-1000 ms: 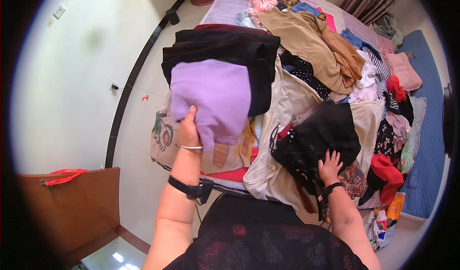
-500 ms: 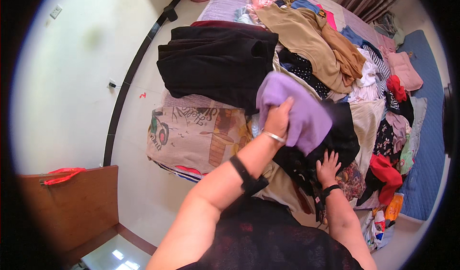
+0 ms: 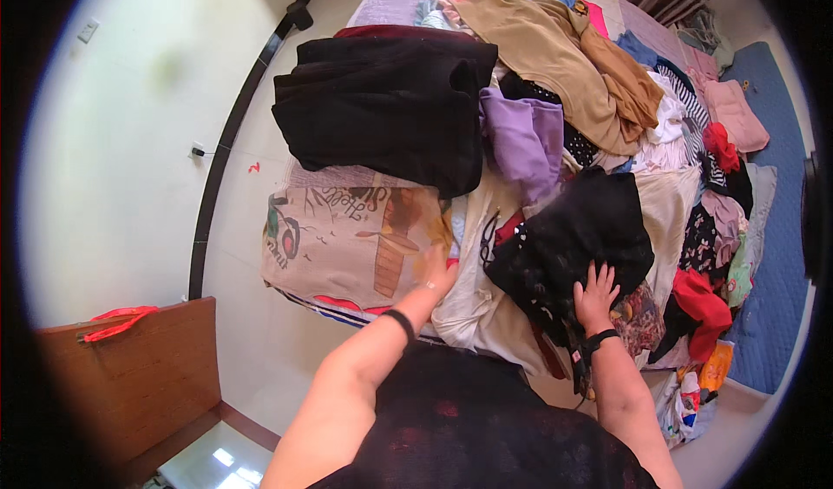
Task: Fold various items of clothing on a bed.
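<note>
My right hand [image 3: 596,296] lies flat with fingers spread on a black garment [image 3: 581,237] in front of me. My left hand [image 3: 436,270], smeared by motion, is at the right edge of a folded beige printed shirt [image 3: 347,242]; its fingers do not show clearly. A purple garment [image 3: 523,142] lies loosely beside a stack of folded black clothes [image 3: 382,111], beyond the black garment. Between my hands a cream cloth [image 3: 473,302] is spread out, partly covered by the black garment.
A heap of mixed clothes, with tan trousers [image 3: 555,64] on top, covers the bed's far right. Red cloth [image 3: 701,302] hangs near the right side, next to a blue mat [image 3: 751,255]. A brown wooden board [image 3: 130,385] stands at the lower left.
The purple garment has left my left hand and now lies beside the black stack. My left hand has moved down and left toward the printed shirt. My right hand stays on the black garment.
</note>
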The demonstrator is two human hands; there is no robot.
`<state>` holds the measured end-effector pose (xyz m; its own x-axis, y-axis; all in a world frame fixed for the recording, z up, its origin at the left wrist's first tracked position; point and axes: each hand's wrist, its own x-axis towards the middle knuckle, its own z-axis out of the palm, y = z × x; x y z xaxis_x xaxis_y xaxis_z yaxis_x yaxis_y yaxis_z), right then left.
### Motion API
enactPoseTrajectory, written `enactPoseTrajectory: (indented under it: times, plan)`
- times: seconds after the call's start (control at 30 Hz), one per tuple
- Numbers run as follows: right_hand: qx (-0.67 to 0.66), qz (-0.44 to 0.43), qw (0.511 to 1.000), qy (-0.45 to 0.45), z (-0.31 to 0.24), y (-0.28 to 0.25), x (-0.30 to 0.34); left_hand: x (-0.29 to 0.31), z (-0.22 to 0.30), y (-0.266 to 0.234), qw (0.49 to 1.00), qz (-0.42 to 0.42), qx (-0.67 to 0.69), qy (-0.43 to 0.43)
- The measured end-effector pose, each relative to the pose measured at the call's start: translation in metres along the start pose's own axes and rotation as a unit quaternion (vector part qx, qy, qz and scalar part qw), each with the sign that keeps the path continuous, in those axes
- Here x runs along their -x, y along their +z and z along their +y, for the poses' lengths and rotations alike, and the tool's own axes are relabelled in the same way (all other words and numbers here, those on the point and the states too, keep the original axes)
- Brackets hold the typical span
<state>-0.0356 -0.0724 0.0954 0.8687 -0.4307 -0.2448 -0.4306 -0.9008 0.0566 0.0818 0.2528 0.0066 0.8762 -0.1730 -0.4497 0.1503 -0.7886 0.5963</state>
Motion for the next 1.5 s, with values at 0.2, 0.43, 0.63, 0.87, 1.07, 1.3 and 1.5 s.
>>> enactPoseTrajectory:
  times: [0.2, 0.43, 0.63, 0.87, 1.07, 1.3, 1.5]
  plan:
    - [0.012, -0.008, 1.000, 0.002, -0.006, 0.001, -0.001, 0.037, -0.045, 0.000, 0.988, -0.001, -0.145, -0.048]
    - [0.033, -0.037, 0.999, 0.016, -0.011, 0.004, -0.003, -0.021, 0.004, -0.007, 0.984, 0.018, -0.159, -0.083]
    - [0.032, -0.027, 0.999, 0.010, -0.008, 0.011, -0.005, -0.052, 0.009, -0.001, 0.970, 0.017, -0.190, -0.154]
    - [0.029, -0.008, 1.000, -0.001, -0.001, 0.018, -0.006, -0.077, -0.046, -0.014, 0.981, 0.031, -0.180, -0.067]
    - [0.002, -0.014, 1.000, 0.006, 0.004, 0.013, -0.004, -0.074, -0.078, -0.095, 0.976, 0.065, 0.177, -0.107]
    - [-0.042, -0.071, 0.996, 0.031, -0.001, -0.031, 0.003, 0.055, -0.014, -0.291, 0.887, 0.063, 0.451, 0.078]
    - [-0.334, -0.084, 0.902, -0.259, -0.085, -0.141, 0.014, 0.171, 0.117, -0.389, 0.765, -0.088, 0.570, 0.287]
